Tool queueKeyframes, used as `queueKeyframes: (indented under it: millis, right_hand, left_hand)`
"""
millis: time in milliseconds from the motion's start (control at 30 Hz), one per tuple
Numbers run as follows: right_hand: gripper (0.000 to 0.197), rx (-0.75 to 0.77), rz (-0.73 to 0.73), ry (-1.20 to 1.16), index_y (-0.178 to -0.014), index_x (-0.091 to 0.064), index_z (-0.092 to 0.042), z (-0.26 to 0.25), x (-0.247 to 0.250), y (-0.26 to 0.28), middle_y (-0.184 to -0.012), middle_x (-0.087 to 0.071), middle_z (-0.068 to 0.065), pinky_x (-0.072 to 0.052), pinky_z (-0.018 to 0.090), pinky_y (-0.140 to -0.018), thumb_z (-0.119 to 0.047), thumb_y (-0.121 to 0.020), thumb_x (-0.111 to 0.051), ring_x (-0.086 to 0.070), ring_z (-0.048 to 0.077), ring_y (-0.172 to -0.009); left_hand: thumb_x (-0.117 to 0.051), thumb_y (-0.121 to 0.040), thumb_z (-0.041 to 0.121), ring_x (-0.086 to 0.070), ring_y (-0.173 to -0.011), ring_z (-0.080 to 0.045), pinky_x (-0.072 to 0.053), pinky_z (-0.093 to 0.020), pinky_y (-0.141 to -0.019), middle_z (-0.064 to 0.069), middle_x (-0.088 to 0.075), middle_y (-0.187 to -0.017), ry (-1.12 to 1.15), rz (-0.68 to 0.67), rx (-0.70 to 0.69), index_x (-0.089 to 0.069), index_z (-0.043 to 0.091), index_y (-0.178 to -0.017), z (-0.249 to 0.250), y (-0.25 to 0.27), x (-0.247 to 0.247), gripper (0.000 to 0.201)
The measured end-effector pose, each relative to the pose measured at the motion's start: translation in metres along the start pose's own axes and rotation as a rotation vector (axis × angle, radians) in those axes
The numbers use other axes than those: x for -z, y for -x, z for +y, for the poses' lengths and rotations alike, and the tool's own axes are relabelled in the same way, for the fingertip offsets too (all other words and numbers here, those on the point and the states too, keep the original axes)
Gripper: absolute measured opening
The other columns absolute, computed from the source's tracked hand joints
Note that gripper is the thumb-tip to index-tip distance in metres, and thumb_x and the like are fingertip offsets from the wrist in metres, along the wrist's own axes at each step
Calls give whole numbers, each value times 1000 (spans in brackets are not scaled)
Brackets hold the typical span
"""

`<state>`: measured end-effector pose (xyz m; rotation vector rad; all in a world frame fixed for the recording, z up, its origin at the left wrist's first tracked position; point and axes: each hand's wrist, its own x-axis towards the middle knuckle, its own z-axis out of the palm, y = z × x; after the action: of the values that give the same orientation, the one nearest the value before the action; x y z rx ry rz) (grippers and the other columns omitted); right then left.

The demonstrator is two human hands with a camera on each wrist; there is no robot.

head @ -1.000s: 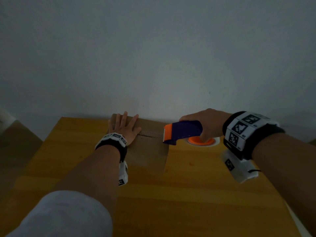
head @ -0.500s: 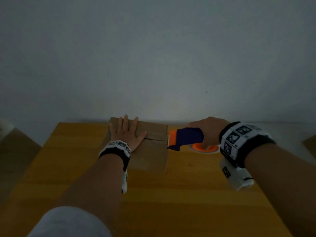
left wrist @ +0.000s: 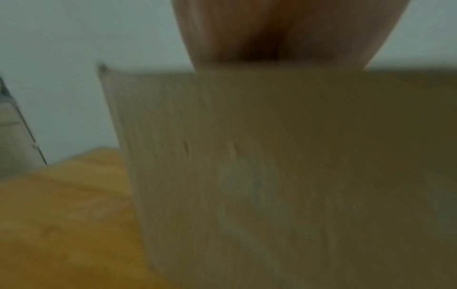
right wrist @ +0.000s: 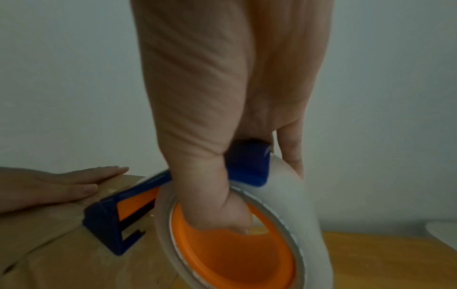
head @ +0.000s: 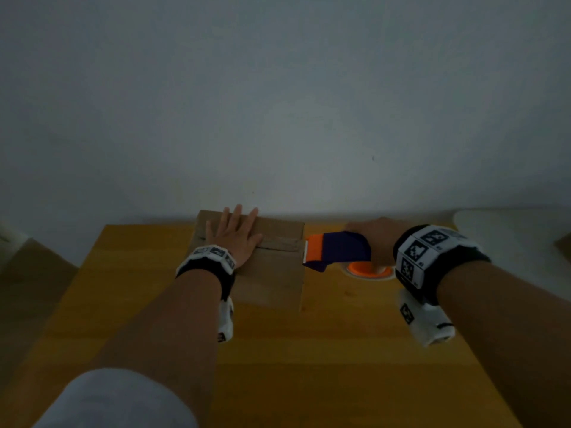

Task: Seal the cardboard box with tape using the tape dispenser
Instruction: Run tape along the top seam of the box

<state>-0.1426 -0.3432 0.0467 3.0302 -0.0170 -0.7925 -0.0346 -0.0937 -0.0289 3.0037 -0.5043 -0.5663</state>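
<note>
A brown cardboard box (head: pixel 272 273) stands near the far edge of the wooden table (head: pixel 340 350). My left hand (head: pixel 234 236) lies flat on the box top with its fingers straight, over the flap seam. A strip of tape (head: pixel 281 242) runs along the seam from my left hand to the box's right edge. My right hand (head: pixel 375 239) grips the blue and orange tape dispenser (head: pixel 335 250), whose front end sits at the box's right edge. In the right wrist view my thumb goes through the orange core (right wrist: pixel 237 252) of the tape roll (right wrist: pixel 291 211), and the dispenser (right wrist: pixel 116 215) touches the box (right wrist: pixel 61 254).
A plain grey wall (head: pixel 278 103) rises directly behind the table. A white rounded object (head: pixel 509 233) sits at the right edge of the view. The left wrist view shows only the blurred front side of the box (left wrist: pixel 272 176) and the table (left wrist: pixel 61 224).
The right hand has drawn the dispenser rightwards along the seam, from the middle of the box top to its right edge. The left hand stayed flat on the box.
</note>
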Motion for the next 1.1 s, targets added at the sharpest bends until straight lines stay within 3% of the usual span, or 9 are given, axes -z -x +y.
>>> queueKeyframes:
  millis: [100, 200, 300, 400, 533, 667, 800, 900, 1100]
  right_hand:
    - [45, -24, 11, -40, -122, -48, -27, -1, -2, 0, -104, -65, -2, -49, 33, -77, -29, -81, -67, -63, 23, -91]
    - [47, -52, -12, -23, -122, -46, -23, -2, -4, -1, -98, -61, 0, -47, 32, -73, -26, -80, -67, -58, 21, -83]
    - [47, -66, -28, 2, -122, -45, -20, -2, -8, 0, -109, -64, 4, -44, 30, -72, -23, -81, -68, -60, 24, -87]
    - [40, -75, 21, -52, -119, -48, -21, -3, -11, 0, -104, -65, 2, -49, 32, -75, -30, -84, -64, -58, 21, -80]
    - [39, -83, 25, -24, -117, -48, -23, -3, 2, 4, -106, -64, 1, -49, 32, -77, -27, -83, -66, -59, 21, -85]
    - [37, -55, 95, -83, -116, -52, -24, 1, 40, 18, -109, -64, 1, -44, 30, -75, -17, -81, -63, -55, 18, -86]
    - [40, -36, 182, -66, -121, -53, -18, -6, 88, 28, -101, -60, 2, -35, 23, -65, -12, -83, -62, -48, 13, -85]
    - [44, -13, 231, -117, -118, -52, -17, -12, 117, 32, -105, -62, 6, -38, 28, -71, -4, -77, -63, -51, 17, -86]
    - [42, 120, 240, -81, -117, -51, -18, -62, 137, 17, -103, -58, 0, -42, 31, -77, -7, -79, -64, -52, 17, -90]
  left_hand:
    - [-40, -96, 47, 7, -148, -27, -6, -58, -117, 3, 7, -161, -21, -101, -60, -1, 35, -151, 13, -4, 25, 69]
    - [-70, -79, 46, 1, -148, -30, -14, -53, -117, 0, -3, -161, -43, -239, -238, -5, 28, -152, 55, 1, 42, 100]
    - [-80, -52, 63, 14, -144, -40, -14, -63, -112, -4, 14, -160, -257, -300, -296, 14, 39, -148, 75, 2, 25, 137]
    - [-79, -32, 73, 24, -140, -45, -11, -72, -108, -2, 27, -156, -341, -320, -253, 25, 51, -139, 71, -7, 6, 151]
    - [-83, -47, 58, 4, -144, -44, -25, -65, -109, -5, -2, -157, -281, -251, -278, -2, 39, -147, 76, -1, 15, 130]
    - [-83, -56, 49, -12, -143, -38, -33, -58, -107, -6, -16, -152, -131, -149, -320, -9, 32, -148, 71, 7, 40, 119]
    - [-86, -54, 44, -27, -137, -30, -37, -51, -107, -4, -21, -149, 74, -7, -366, -13, 30, -146, 63, 8, 78, 119]
    - [-90, -51, 36, -29, -138, -28, -38, -49, -107, -2, -18, -150, 299, 56, -377, -15, 29, -146, 51, 11, 95, 120]
    - [-86, -60, 1, -41, -131, -21, -41, -37, -104, -5, -38, -143, 785, -6, -283, -30, 16, -139, 0, 33, 97, 99]
